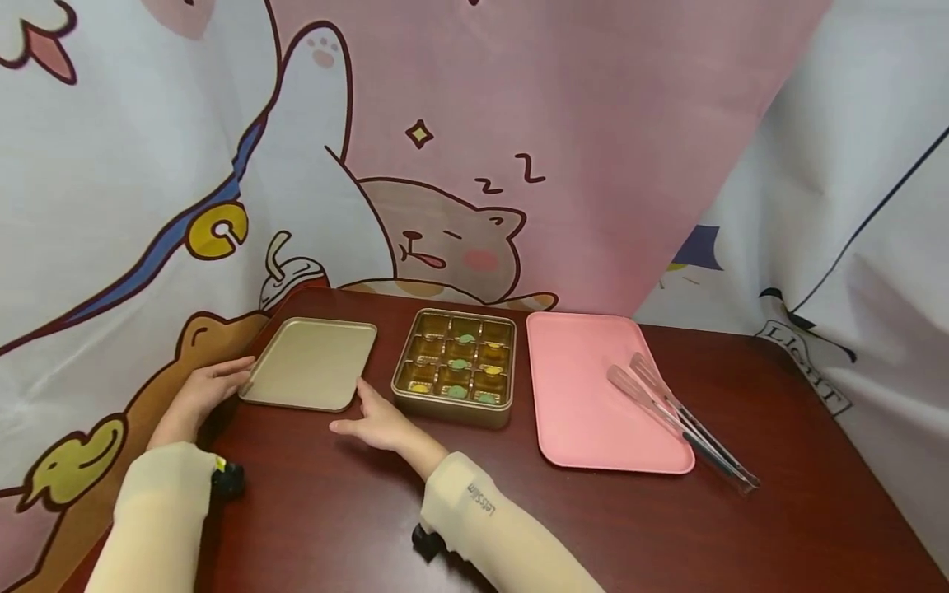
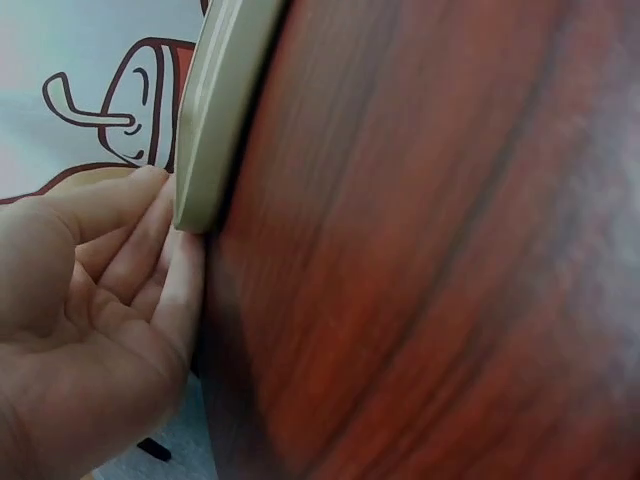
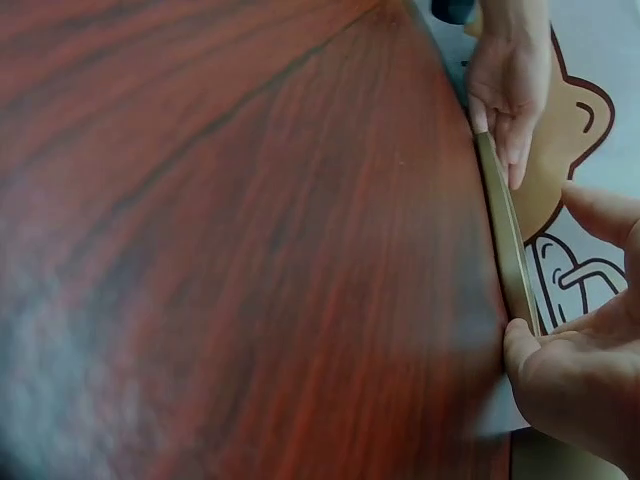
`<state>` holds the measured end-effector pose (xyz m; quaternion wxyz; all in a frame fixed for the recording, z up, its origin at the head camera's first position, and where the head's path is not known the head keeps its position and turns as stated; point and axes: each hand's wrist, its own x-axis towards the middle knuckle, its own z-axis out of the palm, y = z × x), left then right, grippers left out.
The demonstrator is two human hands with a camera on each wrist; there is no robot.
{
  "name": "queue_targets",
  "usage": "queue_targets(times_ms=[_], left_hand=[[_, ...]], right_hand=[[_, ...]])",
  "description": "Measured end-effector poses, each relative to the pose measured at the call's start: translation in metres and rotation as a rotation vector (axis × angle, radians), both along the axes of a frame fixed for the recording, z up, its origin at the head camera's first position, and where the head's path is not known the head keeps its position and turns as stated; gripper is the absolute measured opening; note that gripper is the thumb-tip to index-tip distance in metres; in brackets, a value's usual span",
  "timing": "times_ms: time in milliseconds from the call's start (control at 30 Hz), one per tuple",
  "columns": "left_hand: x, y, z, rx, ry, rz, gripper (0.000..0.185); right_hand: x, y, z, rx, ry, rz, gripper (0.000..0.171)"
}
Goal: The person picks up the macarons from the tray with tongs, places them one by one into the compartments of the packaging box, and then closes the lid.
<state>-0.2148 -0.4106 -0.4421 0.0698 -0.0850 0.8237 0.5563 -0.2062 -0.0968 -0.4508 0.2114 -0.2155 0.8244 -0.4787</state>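
Observation:
A gold square tin lid (image 1: 311,362) lies flat on the table's left part. My left hand (image 1: 200,403) touches its left edge; in the left wrist view, the fingertips meet the lid's corner (image 2: 205,190). At the right edge, my right hand (image 1: 378,420) has fingertips against the rim, with the thumb spread away. Across the right wrist view, both hands appear at opposite ends of the lid (image 3: 508,230). Just right of my right hand stands an uncovered gold tin (image 1: 452,409) with a divided clear insert, where green and yellow round pieces show.
A pink tray (image 1: 571,403) lies to the right of the tin. Tongs (image 1: 685,424) with pale pink tips rest across it, their handle end past its right edge. A printed cartoon curtain (image 1: 593,165) hangs behind the dark red wooden table (image 1: 334,511).

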Motion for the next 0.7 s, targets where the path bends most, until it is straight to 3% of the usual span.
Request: queue_targets(times_ms=[167,367,600,700], left_hand=[[-0.0020,-0.0006,0.0046,-0.041,0.001,0.023,0.051],[-0.0025,-0.0038,0.0008,-0.034,0.017,0.015,0.057],[-0.0029,-0.0024,0.0010,-0.174,-0.009,0.029,0.057],[-0.0034,-0.0033,0.0026,-0.184,-0.020,0.028,0.057]], right_hand=[[-0.0021,-0.0014,0.0000,-0.028,-0.006,-0.023,0.088],[-0.0026,-0.0039,-0.0024,-0.125,-0.049,-0.056,0.084],[-0.0017,-0.0014,-0.0048,-0.190,-0.083,-0.088,0.079],[-0.0029,0.0001,-0.0025,-0.193,-0.082,-0.102,0.076]])
